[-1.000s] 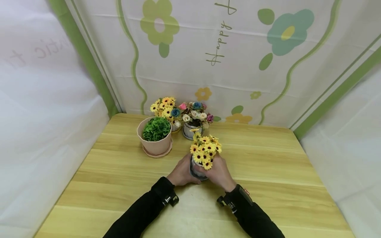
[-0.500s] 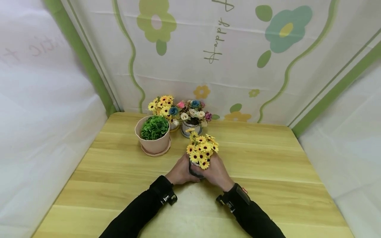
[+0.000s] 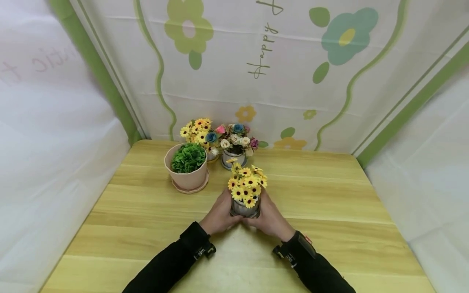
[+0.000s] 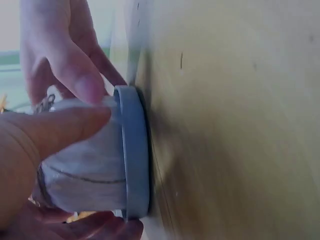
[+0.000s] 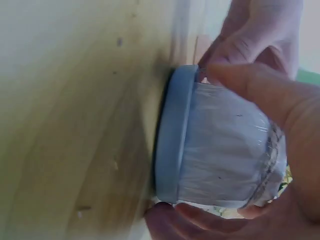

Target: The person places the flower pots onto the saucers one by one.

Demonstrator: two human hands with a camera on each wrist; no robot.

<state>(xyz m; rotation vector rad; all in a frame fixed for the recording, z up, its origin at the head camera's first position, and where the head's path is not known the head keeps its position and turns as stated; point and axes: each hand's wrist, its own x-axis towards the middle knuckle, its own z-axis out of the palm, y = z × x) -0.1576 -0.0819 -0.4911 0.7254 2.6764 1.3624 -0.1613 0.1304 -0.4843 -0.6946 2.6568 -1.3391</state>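
Observation:
Between my two hands stands a small whitish flowerpot [image 3: 244,210] of yellow daisies [image 3: 246,188], upright. My left hand [image 3: 221,215] grips its left side, and my right hand [image 3: 270,217] grips the right side. The thumbs come close together at the pot's near side. Both wrist views show a blue-grey saucer [image 4: 135,155] under the pot, at or very near the tabletop; whether it touches the wood I cannot tell. Twine [image 5: 269,167] circles the pot near its rim. Fingers [image 5: 200,220] of the right hand reach around to the saucer's edge.
Behind and left is a pink pot [image 3: 187,179] with a green plant [image 3: 188,158]. Farther back stand more yellow daisies [image 3: 198,129] and a pot of mixed roses [image 3: 234,159], near the printed curtain [image 3: 220,81]. The wooden table [image 3: 322,203] extends to both sides.
My right thumb has moved off the pot's front to its near right side, so more of the pot shows. The pot has barely shifted; the head view has drifted slightly.

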